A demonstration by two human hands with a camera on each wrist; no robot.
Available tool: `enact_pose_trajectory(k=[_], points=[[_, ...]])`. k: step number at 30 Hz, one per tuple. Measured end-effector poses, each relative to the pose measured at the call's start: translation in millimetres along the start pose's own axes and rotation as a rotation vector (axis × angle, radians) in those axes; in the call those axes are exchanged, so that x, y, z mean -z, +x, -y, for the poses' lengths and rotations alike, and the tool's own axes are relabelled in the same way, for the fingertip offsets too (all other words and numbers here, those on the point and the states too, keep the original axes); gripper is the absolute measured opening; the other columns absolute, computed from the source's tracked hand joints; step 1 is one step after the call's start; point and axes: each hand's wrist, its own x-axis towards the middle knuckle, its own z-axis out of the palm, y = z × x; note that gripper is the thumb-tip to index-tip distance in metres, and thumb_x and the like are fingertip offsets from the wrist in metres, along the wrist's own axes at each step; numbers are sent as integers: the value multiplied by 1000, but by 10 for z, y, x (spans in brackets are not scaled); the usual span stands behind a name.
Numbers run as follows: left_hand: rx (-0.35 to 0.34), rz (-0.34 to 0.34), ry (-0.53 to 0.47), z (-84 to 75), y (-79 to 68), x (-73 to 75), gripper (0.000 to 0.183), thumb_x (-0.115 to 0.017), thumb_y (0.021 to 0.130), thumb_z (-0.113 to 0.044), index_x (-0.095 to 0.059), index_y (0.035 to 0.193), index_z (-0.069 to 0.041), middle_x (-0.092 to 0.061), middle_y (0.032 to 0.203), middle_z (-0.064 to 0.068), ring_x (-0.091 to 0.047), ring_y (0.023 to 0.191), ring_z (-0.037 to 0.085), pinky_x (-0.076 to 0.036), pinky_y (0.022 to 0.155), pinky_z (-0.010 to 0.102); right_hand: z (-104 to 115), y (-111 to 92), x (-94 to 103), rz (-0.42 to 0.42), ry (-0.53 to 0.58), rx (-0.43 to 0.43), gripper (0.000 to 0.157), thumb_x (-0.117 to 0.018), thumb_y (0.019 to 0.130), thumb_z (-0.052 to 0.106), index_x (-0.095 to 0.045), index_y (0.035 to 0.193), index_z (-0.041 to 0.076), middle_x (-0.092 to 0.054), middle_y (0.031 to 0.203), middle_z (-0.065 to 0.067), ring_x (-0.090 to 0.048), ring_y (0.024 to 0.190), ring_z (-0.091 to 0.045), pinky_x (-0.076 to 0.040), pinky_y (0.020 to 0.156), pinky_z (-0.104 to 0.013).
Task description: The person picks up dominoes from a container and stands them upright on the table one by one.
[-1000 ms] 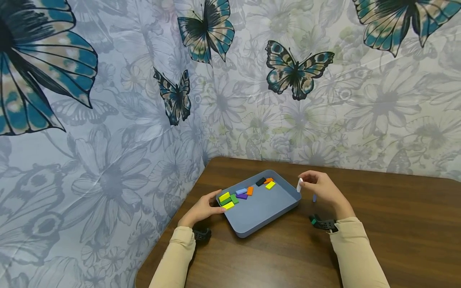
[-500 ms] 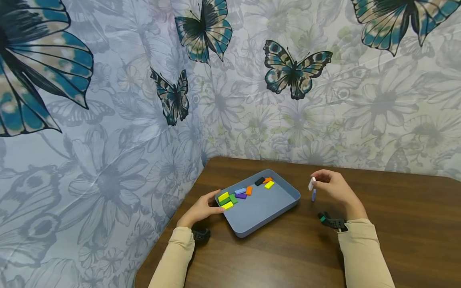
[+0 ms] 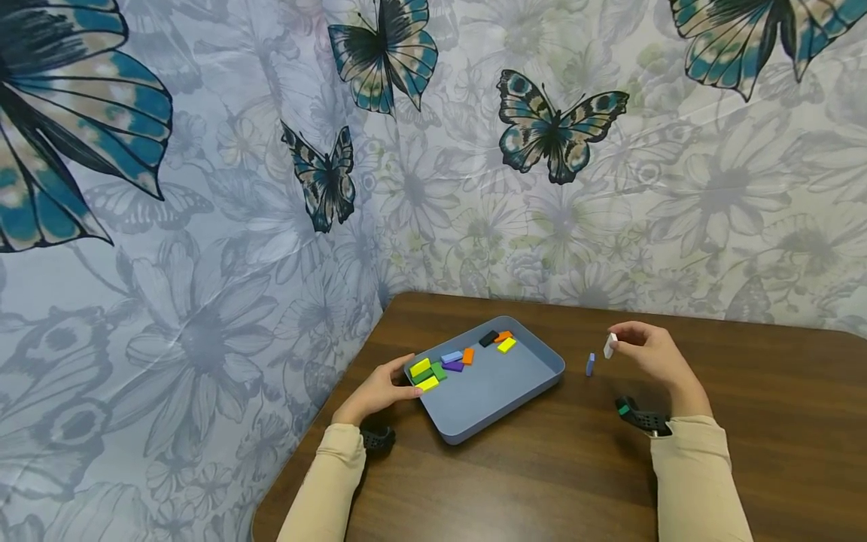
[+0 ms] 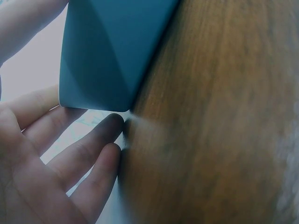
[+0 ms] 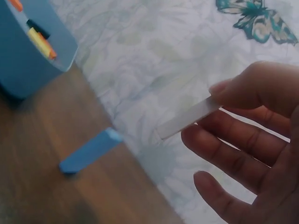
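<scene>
My right hand [image 3: 655,363] pinches a small white rectangular block [image 3: 610,345] between thumb and fingers, held above the table. In the right wrist view the white block [image 5: 184,119] points away from the fingertips, toward a blue block [image 5: 89,151]. That blue block [image 3: 590,365] stands on end on the table, just left of my right hand. My left hand [image 3: 375,391] holds the left end of a grey-blue tray [image 3: 488,388], thumb at the near side and fingers at the far side. The left wrist view shows the tray's corner [image 4: 93,70] between thumb and fingers.
Inside the tray, yellow and green blocks [image 3: 439,372] cluster at the left end. Blue, purple and orange blocks [image 3: 469,356] lie beside them, and a black block [image 3: 488,339] with orange and yellow ones lies farther back. The brown table [image 3: 542,482] meets a butterfly-patterned wall covering [image 3: 460,248].
My right hand has carried the white block rightward, from the tray's right corner past the standing blue block to its right side. My left hand stays on the tray.
</scene>
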Motion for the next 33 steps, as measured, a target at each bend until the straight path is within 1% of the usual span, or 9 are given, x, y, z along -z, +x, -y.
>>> enact_pose_trajectory(k=[6, 12, 17, 24, 30, 33], points=[[-2, 4, 4, -11, -6, 5, 82, -78, 87, -31, -37, 156, -10, -40, 158, 15, -43, 140, 45, -40, 111, 57, -125, -4, -89, 22, -20, -44, 35, -64, 99, 16, -61, 122, -10, -69, 102, -8, -57, 83, 4, -50, 71, -20], [-12, 5, 3, -25, -20, 29, 84, -79, 87, -33, -37, 156, -9, -40, 158, 16, -43, 140, 45, -40, 111, 58, -201, -26, -167, 30, -30, -74, 35, -63, 99, 16, -61, 122, -10, -68, 109, -18, -55, 83, 6, -50, 71, -21], [-16, 2, 6, -19, -24, 38, 86, -79, 86, -34, -37, 156, -8, -40, 158, 17, -44, 140, 45, -40, 111, 57, -244, -34, -214, 40, -40, -94, 34, -64, 98, 14, -62, 121, -11, -67, 111, -21, -54, 85, 6, -50, 73, -20], [-30, 26, -18, -37, -45, 49, 84, -78, 88, -31, -34, 156, -6, -39, 158, 19, -45, 139, 45, -42, 110, 56, -328, -20, -272, 50, -51, -97, 28, -66, 96, 9, -64, 116, -10, -69, 109, -20, -55, 83, 8, -52, 70, -21], [-40, 29, -19, -25, -46, 57, 85, -78, 88, -33, -34, 156, -5, -40, 157, 20, -46, 138, 44, -43, 109, 55, -364, -20, -318, 45, -31, -98, 25, -68, 93, 5, -65, 113, -10, -70, 103, -18, -56, 81, 5, -52, 69, -22], [-41, 32, -23, -15, -45, 56, 85, -78, 88, -32, -34, 156, -5, -40, 157, 20, -46, 138, 44, -43, 110, 55, -364, -24, -342, 46, -14, -103, 25, -68, 92, 4, -64, 112, -11, -70, 102, -19, -57, 80, 3, -52, 68, -22]])
